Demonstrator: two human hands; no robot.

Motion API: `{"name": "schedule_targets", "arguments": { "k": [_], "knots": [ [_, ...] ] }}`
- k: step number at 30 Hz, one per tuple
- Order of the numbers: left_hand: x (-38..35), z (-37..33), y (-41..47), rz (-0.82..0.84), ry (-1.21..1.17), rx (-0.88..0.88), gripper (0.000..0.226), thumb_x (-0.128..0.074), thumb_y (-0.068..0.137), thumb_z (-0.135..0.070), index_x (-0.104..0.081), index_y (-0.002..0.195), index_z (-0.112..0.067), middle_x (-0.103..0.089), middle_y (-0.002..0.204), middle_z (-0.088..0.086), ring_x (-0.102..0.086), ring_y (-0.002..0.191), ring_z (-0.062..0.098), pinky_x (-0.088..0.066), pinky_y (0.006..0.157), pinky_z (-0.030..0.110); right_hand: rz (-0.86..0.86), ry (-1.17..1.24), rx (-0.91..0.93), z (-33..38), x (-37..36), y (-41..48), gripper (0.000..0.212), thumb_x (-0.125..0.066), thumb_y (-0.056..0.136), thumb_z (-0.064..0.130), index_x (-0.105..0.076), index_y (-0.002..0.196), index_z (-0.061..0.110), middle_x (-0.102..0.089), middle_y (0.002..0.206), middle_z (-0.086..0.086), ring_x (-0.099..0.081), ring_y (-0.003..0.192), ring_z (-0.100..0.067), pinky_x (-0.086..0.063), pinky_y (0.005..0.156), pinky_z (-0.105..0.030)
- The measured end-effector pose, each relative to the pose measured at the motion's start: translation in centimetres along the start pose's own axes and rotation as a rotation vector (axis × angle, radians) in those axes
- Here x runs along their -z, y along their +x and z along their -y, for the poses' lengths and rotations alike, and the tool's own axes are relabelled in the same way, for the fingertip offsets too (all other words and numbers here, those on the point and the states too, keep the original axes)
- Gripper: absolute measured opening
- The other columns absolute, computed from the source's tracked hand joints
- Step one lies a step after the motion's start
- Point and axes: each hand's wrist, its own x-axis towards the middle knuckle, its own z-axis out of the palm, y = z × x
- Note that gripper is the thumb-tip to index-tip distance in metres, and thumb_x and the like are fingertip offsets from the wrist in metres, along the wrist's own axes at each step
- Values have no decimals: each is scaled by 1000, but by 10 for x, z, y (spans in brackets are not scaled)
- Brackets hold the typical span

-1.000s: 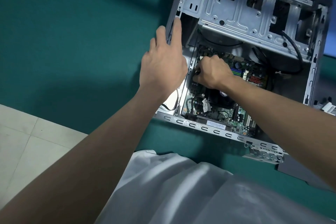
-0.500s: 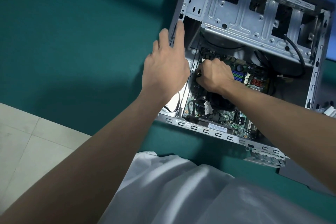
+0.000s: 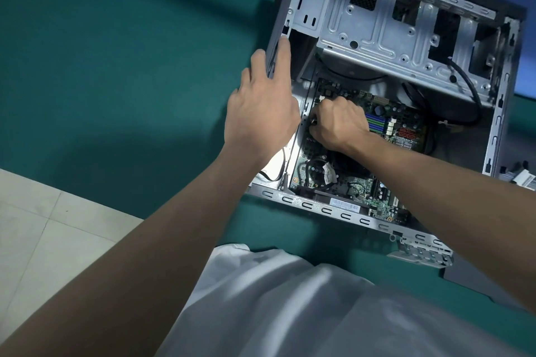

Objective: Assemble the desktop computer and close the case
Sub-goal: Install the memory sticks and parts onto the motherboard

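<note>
Head view: I am looking down into the open computer case (image 3: 377, 26), lying on its side on the green worktop (image 3: 116, 66), side panel off.
Left hand (image 3: 261, 113): I am bracing the case by its left edge; fingers (image 3: 282, 55) spread, one lying along the rim, the others reaching over its outer side.
Right hand (image 3: 338, 124): I am working down on the motherboard (image 3: 362, 191) near its upper left corner; fingers curled into a fist around something small and dark, which I cannot identify. Whether it is a connector or a tool handle, I cannot tell.
Step, as I judge it: seating or fastening something at that board corner.
Doing it well: I am keeping pressure straight down, not sideways, so nothing skews on the board. I am keeping the left hand firm so the case is not sliding on the cloth.
Watch: black cable (image 3: 467, 78) looping under the drive cage (image 3: 391, 38) is lying clear of my fist; the cables near the lower board edge are not.
Progress: interior exposed, closing not yet begun.
</note>
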Motion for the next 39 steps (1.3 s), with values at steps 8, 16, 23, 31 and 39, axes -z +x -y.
{"name": "schedule_targets", "arguments": {
  "k": [8, 16, 23, 31, 39],
  "knots": [
    [1, 0, 0, 7, -1, -8, 74, -49, 89, -18, -15, 155, -18, -35, 143, 14, -50, 109, 31, -33, 70, 37, 27, -8, -22, 2, 1, 1, 13, -59, 74, 13, -51, 66, 6, -46, 60, -6, -52, 61, -28, -39, 57, -33],
    [0, 1, 0, 8, 3, -5, 74, -49, 89, -18, -15, 154, -18, -36, 142, 14, -50, 108, 31, -34, 69, 37, 180, 36, -12, -3, 14, 3, 9, -53, 79, 11, -59, 86, 10, -50, 72, -6, -48, 64, -24, -40, 64, -35],
    [1, 1, 1, 14, 0, -16, 75, -50, 88, -17, -15, 154, -16, -37, 141, 15, -51, 106, 31, -38, 70, 37, 278, 52, 20, -6, 21, 4, 17, -60, 83, 23, -67, 94, 12, -58, 75, -4, -55, 65, -20, -43, 65, -33],
    [1, 1, 0, 20, 3, -20, 75, -50, 89, -18, -15, 155, -16, -37, 142, 15, -51, 106, 31, -41, 70, 38, 166, 121, -26, -4, 20, 3, 14, -63, 86, 23, -66, 85, 9, -55, 74, -8, -52, 70, -28, -43, 67, -36],
    [0, 2, 1, 9, -11, -20, 75, -50, 89, -18, -15, 155, -17, -36, 144, 16, -51, 107, 31, -35, 68, 36, 157, 122, -8, -4, 16, 4, 15, -65, 85, 17, -73, 98, 17, -63, 80, -6, -56, 69, -25, -49, 65, -34]
  ]
}}
